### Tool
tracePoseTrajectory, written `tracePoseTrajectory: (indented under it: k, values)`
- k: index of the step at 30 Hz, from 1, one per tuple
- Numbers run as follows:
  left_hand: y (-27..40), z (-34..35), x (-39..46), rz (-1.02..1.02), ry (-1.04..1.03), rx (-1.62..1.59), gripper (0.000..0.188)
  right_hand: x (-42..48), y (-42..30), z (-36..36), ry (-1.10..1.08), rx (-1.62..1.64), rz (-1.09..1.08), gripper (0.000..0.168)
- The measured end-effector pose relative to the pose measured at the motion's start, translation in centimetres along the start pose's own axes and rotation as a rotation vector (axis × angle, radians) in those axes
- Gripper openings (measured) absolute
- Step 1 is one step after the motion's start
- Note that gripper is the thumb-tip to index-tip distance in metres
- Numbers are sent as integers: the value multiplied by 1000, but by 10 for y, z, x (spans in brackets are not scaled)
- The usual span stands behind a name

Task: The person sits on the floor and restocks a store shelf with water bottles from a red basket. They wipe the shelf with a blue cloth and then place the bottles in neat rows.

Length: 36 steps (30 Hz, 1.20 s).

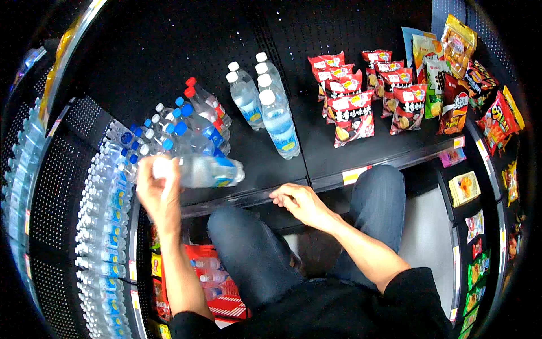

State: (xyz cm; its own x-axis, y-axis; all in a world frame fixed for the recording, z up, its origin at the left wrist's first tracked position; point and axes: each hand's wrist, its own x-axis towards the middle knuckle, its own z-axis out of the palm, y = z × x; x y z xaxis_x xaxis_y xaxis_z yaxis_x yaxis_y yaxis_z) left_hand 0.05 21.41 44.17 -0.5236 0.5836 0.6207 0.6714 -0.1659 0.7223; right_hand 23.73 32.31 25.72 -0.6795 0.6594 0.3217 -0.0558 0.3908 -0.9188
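My left hand grips a clear plastic bottle by its white-capped end. The bottle lies nearly sideways above the shelf's left part, its blue and yellow label towards the right. My right hand holds nothing; its fingers are loosely curled at the shelf's front edge. Beyond it, two short rows of white-capped bottles stand upright on the black shelf. To their left are red-capped bottles and blue-capped bottles, partly hidden behind the held bottle.
Red snack bags stand in rows on the right of the shelf, with assorted bags farther right. A long row of bottles lines the left shelving. Below, a red basket with bottles is beside my left knee. Price tags edge the shelf.
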Motion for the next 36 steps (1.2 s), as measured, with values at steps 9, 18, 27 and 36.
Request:
tracePoseTrajectory:
  k: [9, 18, 27, 36]
  values:
    - [-53, 118, 55, 63, -172, 12, 22, -2, -1, 2, 21, -139, -27, 16]
    - [-74, 148, 78, 47, -158, 94, 31, 0, 11, 12, -13, -125, 73, 17]
    - [-103, 158, 61, -127, -172, -44, 52, 21, 2, 18, 44, -115, 108, 25]
    - [-161, 136, 47, -319, -668, 89, 87, 80, 0, 40, 168, -120, 251, 69]
